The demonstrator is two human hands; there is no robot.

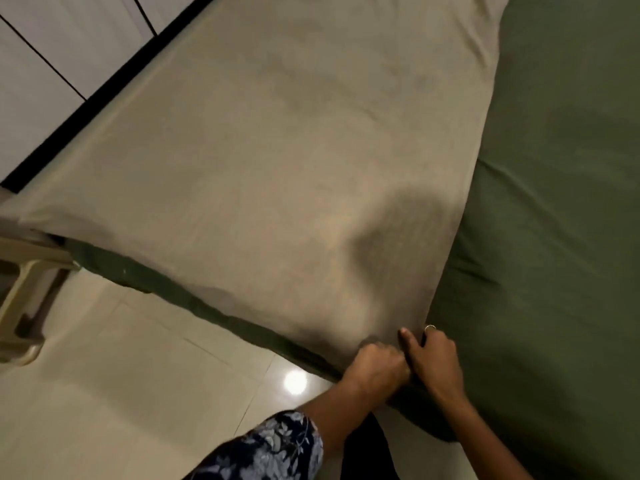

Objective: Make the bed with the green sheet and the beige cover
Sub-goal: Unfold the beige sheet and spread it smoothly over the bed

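Head view: left hand and right hand pinch limp beige cover at its near corner; soft, light, best held by that edge.

The cover is plain beige and the sheet beside it dark olive green. The sleeve is navy with pale floral print; the floor tiles are glossy cream.

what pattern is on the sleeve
Dark navy with pale floral and leaf print, on the left arm's sleeve, head view.
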